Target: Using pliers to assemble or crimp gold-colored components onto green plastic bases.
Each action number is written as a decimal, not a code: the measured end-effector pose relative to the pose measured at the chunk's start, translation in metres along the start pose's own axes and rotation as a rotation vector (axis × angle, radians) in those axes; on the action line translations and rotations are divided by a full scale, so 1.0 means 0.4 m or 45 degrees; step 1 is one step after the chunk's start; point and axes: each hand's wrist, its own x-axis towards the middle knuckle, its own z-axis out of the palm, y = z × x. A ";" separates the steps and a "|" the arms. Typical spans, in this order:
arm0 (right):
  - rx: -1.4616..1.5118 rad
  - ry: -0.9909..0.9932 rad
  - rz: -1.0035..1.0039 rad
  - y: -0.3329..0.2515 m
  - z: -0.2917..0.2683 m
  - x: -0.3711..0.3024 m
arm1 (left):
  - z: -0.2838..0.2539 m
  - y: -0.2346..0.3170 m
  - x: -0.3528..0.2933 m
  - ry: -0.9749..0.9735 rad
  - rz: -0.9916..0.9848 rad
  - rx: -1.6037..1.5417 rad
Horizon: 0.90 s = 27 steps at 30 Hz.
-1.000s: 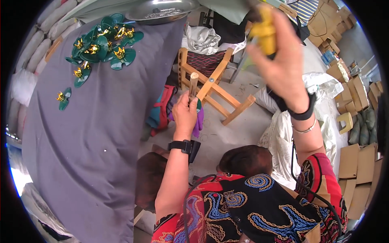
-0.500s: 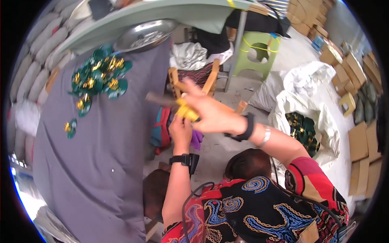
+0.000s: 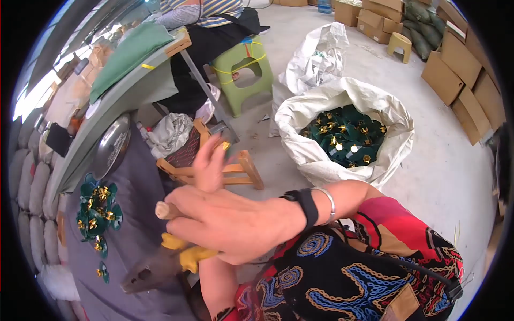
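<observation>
My right hand point(image 3: 230, 224), back up, has its fingers curled over the cloth's right edge. A dark, flat tool point(image 3: 152, 270) with a hole in it and bright yellow parts point(image 3: 198, 258) sticks out below them. A pale, wood-like stub point(image 3: 167, 211) pokes out between my fingers; I cannot tell if it belongs to the tool. My left forearm point(image 3: 217, 286) rises from below, and the right hand covers most of the left hand. Blurred fingers point(image 3: 208, 166) show above, and which hand they belong to is unclear. Green pieces with gold ornaments point(image 3: 99, 214) lie on the grey cloth point(image 3: 142, 230).
A white sack point(image 3: 401, 131) holds many green-and-gold pieces; another white sack point(image 3: 321, 61) stands behind it. Ahead are a wooden chair frame point(image 3: 250, 170), a green stool point(image 3: 241, 67) and a metal bowl point(image 3: 112, 147). Another person's striped sleeve point(image 3: 222, 13) shows at the top. Cardboard boxes point(image 3: 441, 77) line the right.
The view has swung right, bringing the open sack closer to the middle. My right hand has moved left and down, over the left one. The tool now points down and left.
</observation>
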 end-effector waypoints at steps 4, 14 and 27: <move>0.055 0.043 -0.045 -0.026 0.017 0.011 | 0.045 0.013 0.028 -0.010 -0.006 -0.099; 0.147 0.353 0.271 0.088 0.088 0.005 | -0.271 0.134 -0.198 1.014 0.238 0.247; 0.222 0.112 0.482 0.149 0.182 -0.047 | -0.814 0.418 -0.497 2.223 -0.647 1.381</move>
